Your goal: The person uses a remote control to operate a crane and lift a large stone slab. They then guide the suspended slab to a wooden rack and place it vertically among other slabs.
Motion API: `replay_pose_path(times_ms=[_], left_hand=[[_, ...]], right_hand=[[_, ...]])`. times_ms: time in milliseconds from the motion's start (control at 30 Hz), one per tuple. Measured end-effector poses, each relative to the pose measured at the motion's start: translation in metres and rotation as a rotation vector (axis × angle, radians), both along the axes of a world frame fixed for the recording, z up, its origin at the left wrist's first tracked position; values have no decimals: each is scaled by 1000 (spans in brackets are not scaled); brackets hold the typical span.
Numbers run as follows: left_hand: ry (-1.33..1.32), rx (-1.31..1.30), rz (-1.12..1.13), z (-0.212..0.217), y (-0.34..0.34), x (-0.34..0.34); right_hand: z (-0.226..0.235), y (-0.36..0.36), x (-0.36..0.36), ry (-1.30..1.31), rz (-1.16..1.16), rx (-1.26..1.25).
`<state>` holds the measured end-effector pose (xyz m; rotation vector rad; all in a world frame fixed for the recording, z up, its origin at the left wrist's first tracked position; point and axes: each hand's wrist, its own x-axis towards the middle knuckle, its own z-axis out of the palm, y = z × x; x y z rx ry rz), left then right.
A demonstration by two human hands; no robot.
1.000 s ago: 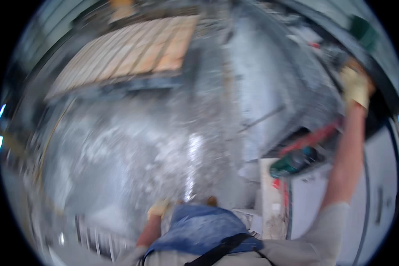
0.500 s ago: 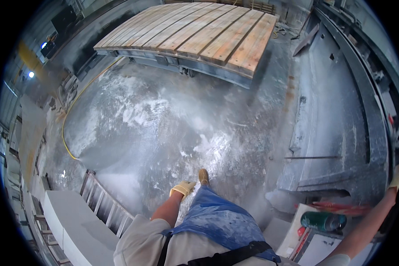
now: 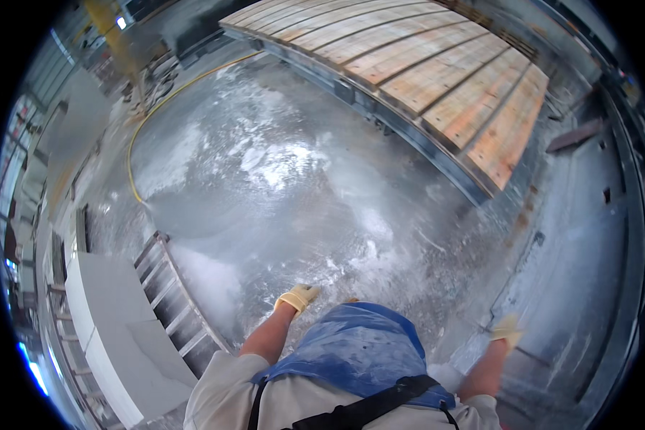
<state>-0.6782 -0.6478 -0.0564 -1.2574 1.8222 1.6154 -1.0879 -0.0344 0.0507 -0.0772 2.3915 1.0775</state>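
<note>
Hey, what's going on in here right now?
A person in a blue plastic apron stands on a wet, white-streaked concrete floor. Both hands wear yellow work gloves and hold nothing: the left hand hangs by the apron, and the right hand is out beside a grey stone slab. A wooden-slat platform on a metal frame lies ahead, a yellow hose curves at the left, and a metal rack is nearby.

Probably stone workshop: wet floor (image 3: 279,193), slabs (image 3: 115,322).

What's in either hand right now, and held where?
Nothing visible. The gloved left hand hangs free above the wet floor; the gloved right hand is blurred beside the grey slab, with no object showing.
</note>
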Motion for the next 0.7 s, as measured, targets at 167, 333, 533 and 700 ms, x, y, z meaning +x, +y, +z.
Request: replay_pose_path(times_ms=[167, 333, 533, 700], left_hand=[[-10, -243, -183, 24, -54, 23], [-229, 61, 390, -33, -70, 45], [-162, 327, 950, -28, -126, -41], [-225, 354, 904, -2, -199, -98]], right_hand=[[-146, -243, 9, -374, 526, -157], [-126, -448, -69, -272, 1096, -121], [-176, -669, -227, -338, 1124, -55], [-202, -834, -307, -324, 1121, -201]])
